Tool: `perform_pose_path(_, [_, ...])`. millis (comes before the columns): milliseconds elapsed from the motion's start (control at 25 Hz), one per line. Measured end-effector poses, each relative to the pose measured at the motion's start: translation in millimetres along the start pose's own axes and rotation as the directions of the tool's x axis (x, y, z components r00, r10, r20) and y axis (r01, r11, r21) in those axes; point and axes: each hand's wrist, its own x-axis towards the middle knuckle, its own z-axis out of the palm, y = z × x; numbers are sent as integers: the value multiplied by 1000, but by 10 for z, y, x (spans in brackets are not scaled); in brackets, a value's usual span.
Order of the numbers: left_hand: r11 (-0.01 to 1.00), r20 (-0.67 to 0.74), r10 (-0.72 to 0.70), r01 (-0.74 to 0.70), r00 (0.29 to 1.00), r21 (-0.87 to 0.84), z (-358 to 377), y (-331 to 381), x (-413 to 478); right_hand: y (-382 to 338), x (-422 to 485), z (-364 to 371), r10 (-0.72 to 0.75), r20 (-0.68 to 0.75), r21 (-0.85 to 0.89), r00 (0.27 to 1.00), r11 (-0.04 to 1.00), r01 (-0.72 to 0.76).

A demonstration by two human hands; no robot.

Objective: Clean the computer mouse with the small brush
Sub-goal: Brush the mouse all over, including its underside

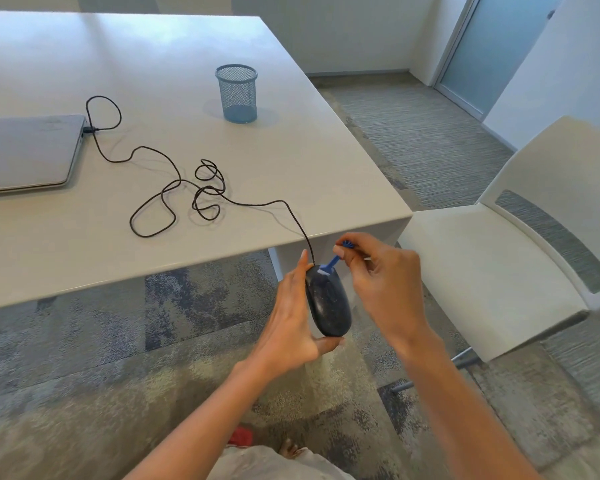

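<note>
A black wired computer mouse (328, 303) is held in the air below the table's front edge, top side towards me. My left hand (291, 320) grips it from the left, thumb under its near end. My right hand (381, 282) pinches the blue handle of a small brush (331, 263), whose pale bristles touch the mouse's far end near the cable. The mouse's black cable (174, 188) runs up over the edge and lies in loose loops on the table.
The white table (291, 168) carries a closed grey laptop (28, 152) at the left, with the cable plugged into it, and a blue mesh pen cup (237, 93) farther back. A white chair (499, 265) stands to the right on patterned carpet.
</note>
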Motion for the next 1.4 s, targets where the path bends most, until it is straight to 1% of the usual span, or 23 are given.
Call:
perform_pose_path(80, [1000,-9,-2,1,1000,-13,-9,-5,-3,-11,-61,29,-1,51,-1,999,1000,1])
perform_pose_path(160, [999,-12,-16,15,1000,-35,-25,-20,-20,-2,-69,11,11,69,48,998,999,-15])
perform_pose_path(240, [999,-9,-21,21,1000,-25,-29,-34,-28,7,-35,-6,-12,13,47,1000,999,12])
perform_pose_path(320, [1000,-9,-17,17,1000,-3,-26,-27,-25,-14,-20,18,-47,-11,-1,999,999,47])
perform_pose_path(440, [999,-3,-26,26,1000,-25,-39,-15,-24,-40,-103,74,-67,83,-21,994,997,69])
perform_pose_path(520, [999,13,-25,26,1000,-28,-54,-31,-40,-28,-131,47,-51,126,40,991,998,46])
perform_pose_path(600, [999,10,-32,32,999,-11,-62,-40,-47,11,-104,-7,-39,76,79,996,996,33])
perform_pose_path(680, [999,-7,-41,41,999,2,-57,-40,-46,28,-104,-33,-51,26,28,998,998,51])
perform_pose_path(760, [999,-10,-46,46,999,-9,-47,-48,-47,34,-152,-28,-38,64,1,997,999,38])
perform_pose_path(840, [999,-5,-50,50,999,-19,-44,-74,-60,40,-184,-45,7,102,57,995,998,-13])
perform_pose_path(920, [999,-10,-48,48,999,-15,-38,-88,-63,82,-163,-80,19,42,96,999,995,-23])
perform_pose_path(1000, [999,-25,-48,47,999,-12,-28,-90,-45,95,-162,-85,4,-6,47,1000,999,-4])
perform_pose_path(1040, [999,-34,-46,46,998,-15,-24,-86,-39,91,-187,-71,7,4,23,1000,1000,-7])
perform_pose_path(1120, [999,-38,-45,44,998,-19,-26,-80,-40,76,-252,-50,21,87,14,996,1000,-23])
perform_pose_path(1160, [999,-29,-48,48,998,-16,-28,-79,-50,75,-272,-58,39,127,51,991,998,-45])
perform_pose_path(1200, [999,-21,-53,53,998,-11,-26,-78,-62,85,-274,-74,53,135,101,989,993,-67])
perform_pose_path(1240, [998,-19,-57,57,998,-8,-23,-77,-70,103,-265,-91,58,101,136,993,988,-71])
perform_pose_path(1320, [998,-22,-67,67,998,-6,-11,-73,-61,115,-255,-93,43,2,113,999,993,-43])
perform_pose_path(1360, [997,-25,-71,70,997,-11,-6,-66,-50,106,-268,-80,31,-6,80,999,996,-31])
perform_pose_path(1400, [997,-29,-73,73,997,-19,-3,-59,-44,90,-291,-58,18,20,45,1000,999,-19])
